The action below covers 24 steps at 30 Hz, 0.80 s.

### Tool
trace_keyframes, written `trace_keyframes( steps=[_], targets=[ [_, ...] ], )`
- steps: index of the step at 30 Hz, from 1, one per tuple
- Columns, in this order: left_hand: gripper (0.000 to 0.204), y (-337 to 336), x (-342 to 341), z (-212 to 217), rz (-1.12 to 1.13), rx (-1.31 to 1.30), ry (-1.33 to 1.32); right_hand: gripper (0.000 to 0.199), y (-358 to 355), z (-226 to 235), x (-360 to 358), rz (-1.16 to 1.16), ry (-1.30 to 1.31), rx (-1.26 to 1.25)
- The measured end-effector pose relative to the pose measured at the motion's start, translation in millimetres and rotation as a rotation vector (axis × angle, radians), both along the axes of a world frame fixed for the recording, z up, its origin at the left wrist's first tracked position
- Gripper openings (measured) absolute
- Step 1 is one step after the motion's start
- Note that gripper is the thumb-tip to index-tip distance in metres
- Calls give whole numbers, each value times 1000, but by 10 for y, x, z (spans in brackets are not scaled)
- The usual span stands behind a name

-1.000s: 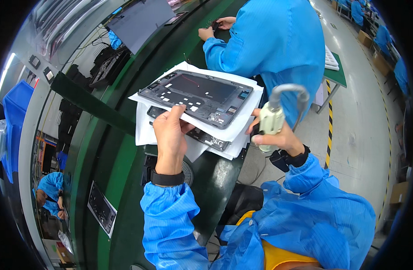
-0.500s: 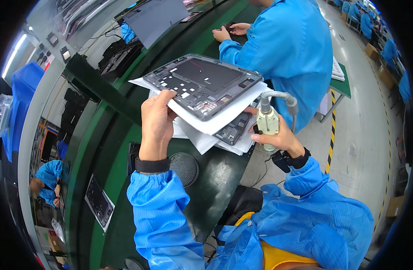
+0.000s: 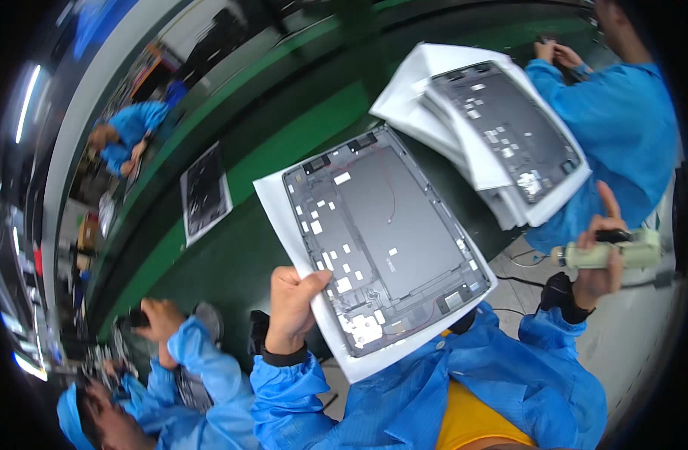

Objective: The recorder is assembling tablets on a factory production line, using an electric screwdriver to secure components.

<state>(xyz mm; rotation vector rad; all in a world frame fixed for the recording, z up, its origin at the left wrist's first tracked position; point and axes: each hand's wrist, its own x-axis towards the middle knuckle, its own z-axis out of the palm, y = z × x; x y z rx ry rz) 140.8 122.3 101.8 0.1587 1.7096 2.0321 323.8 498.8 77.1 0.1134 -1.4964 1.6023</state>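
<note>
In my left hand (image 3: 293,309) is the left edge of a grey tablet housing (image 3: 408,217), its inner side up, with a white sheet (image 3: 273,201) beneath it. The thumb presses on the rim. White pads, a thin red wire and a silvery patch show inside the housing. My right hand (image 3: 600,259), off to the right, is wrapped round a cream-coloured air gun (image 3: 629,253) with a black trigger; its index finger sticks up. Beyond the held housing, a stack of similar housings and white sheets has another tablet housing (image 3: 501,131) on top.
A dark panel (image 3: 207,187) on a white sheet lies on the green bench (image 3: 336,112) to the left. One co-worker (image 3: 621,127) sits at the far right, another (image 3: 209,382) at the near left, a third (image 3: 130,135) further off. A cable (image 3: 516,281) hangs below the bench edge.
My left hand has brought the tablet housing and its sheet away from the stack, nearer to me. My right hand has swung right with the air gun. The view has turned.
</note>
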Motion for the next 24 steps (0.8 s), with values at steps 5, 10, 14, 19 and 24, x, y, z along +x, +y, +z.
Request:
trace_keyframes(
  steps=[5,10,14,19,24],
  targets=[
    [13,-606,269,-678,125,-89,-77,43,-175,31,-209,210,259,-119],
    [13,-800,331,-972,109,-248,-69,39,-747,62,-781,285,-54,-61],
    [18,-884,134,-949,-60,-480,-45,28,-1150,-73,-1107,226,-282,81],
    [38,-973,-98,-638,-242,-982,214,23,-1359,-310,-1248,82,-497,159],
    [27,-757,-548,-522,90,-1295,657,24,-1311,-422,-1318,88,-471,92]
  ],
)
